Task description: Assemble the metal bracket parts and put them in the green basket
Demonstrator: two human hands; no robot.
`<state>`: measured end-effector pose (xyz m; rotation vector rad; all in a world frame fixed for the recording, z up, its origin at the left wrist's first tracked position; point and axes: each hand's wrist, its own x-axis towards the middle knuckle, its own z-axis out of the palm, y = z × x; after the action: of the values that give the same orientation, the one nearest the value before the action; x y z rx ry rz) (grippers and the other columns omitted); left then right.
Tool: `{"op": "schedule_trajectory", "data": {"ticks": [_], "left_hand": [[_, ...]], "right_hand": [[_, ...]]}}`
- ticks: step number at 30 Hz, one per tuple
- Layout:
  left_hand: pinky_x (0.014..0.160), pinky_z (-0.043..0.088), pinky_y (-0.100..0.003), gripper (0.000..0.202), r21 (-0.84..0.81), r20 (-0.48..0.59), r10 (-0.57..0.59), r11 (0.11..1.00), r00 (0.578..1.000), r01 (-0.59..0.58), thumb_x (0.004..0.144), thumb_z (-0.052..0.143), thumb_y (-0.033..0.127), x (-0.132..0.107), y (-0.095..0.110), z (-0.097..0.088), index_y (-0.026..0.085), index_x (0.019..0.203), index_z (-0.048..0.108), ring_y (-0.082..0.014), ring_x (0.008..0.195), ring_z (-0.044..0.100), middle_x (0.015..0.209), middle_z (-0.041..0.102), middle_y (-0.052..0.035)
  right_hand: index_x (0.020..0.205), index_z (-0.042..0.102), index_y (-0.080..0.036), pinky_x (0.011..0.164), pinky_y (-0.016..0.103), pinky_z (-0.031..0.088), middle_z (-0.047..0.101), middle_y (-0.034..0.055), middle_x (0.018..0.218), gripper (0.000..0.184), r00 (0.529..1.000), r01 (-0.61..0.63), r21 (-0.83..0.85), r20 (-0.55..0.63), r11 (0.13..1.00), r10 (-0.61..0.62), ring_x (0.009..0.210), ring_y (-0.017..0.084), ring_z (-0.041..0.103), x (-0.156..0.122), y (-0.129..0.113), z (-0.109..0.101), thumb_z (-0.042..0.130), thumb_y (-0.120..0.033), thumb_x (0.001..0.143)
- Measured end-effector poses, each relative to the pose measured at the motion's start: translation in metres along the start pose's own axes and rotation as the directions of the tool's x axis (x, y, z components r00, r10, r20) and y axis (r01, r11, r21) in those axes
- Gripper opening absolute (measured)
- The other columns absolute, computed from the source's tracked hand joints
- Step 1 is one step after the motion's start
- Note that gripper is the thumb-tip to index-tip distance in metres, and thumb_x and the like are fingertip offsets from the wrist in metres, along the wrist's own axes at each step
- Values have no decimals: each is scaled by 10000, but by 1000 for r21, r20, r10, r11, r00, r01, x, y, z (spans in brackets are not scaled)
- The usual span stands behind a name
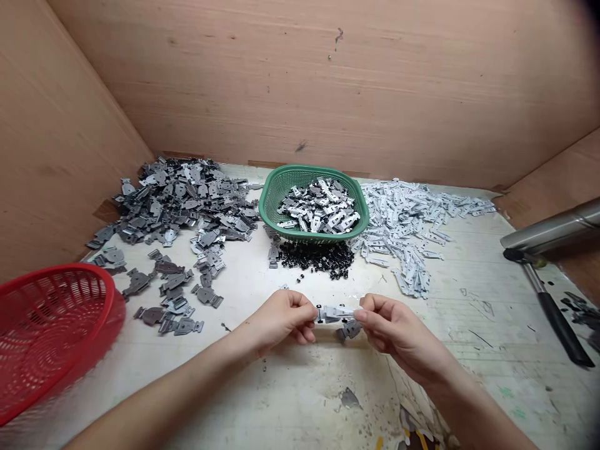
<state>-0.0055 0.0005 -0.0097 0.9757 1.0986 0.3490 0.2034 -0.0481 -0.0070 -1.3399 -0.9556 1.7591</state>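
Note:
My left hand [281, 319] and my right hand [391, 328] meet over the middle of the worktable, both pinched on one small silver metal clip [335, 312] held level between them. A dark grey metal plate [349, 330] hangs under the clip at my right fingers. Behind the hands lies a heap of small black pieces [319, 257].
A green basket [276, 187] of assembled metal parts stands at the back centre. Dark grey plates [178, 206] are heaped at the back left, silver clips [412, 215] at the back right. A red basket [51, 325] sits at the left edge; a black-handled tool [555, 319] lies right. Plywood walls enclose the table.

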Motion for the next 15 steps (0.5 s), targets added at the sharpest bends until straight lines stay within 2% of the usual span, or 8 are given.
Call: {"op": "schedule_trajectory", "data": {"ticks": [15], "left_hand": [[467,448,-169,114,10,3,-1,1000,1000,1,705,567,229,0,0,1,137,640,554,-82,480,575,537,587,12]], "right_hand": [[653,443,-175,447,238,97,341,-90,452,350,999,-51,-76,-21,996,49,427,43,223,6,4,3,669,-420,759]]}}
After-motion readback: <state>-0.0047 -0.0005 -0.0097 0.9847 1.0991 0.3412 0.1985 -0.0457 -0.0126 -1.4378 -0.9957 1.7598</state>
